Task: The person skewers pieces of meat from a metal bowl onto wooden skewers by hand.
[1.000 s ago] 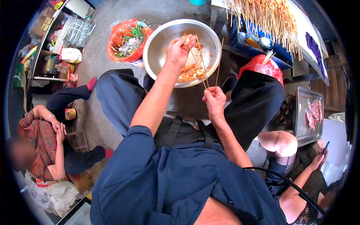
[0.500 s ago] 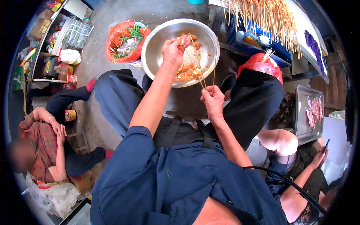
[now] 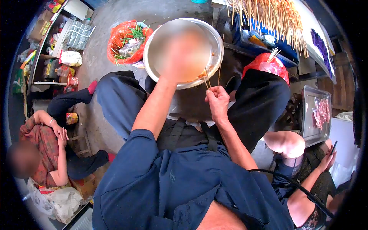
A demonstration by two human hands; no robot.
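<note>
A large metal bowl (image 3: 217, 51) stands between my knees. My left hand (image 3: 177, 55) reaches into it, but a blur hides its fingers and most of the bowl's contents. Some orange-red food (image 3: 191, 79) shows at the near inner edge. Below the bowl's near right rim, my right hand (image 3: 217, 100) is closed around the lower ends of thin bamboo skewers (image 3: 219, 73). The skewers point up toward the bowl, one rising along its right side; another runs into the blur.
An orange-red bag (image 3: 114, 43) with green stalks stands left of the bowl. Many skewers (image 3: 283, 27) lie on the right table. A red bag (image 3: 264, 65) holds sticks, and a tray (image 3: 306, 115) holds pink meat. One person (image 3: 42, 149) sits left, another (image 3: 306, 180) right.
My left hand, which was pinching a piece of food by the skewer tips, is now blurred over the bowl. My right hand and its skewers have hardly moved.
</note>
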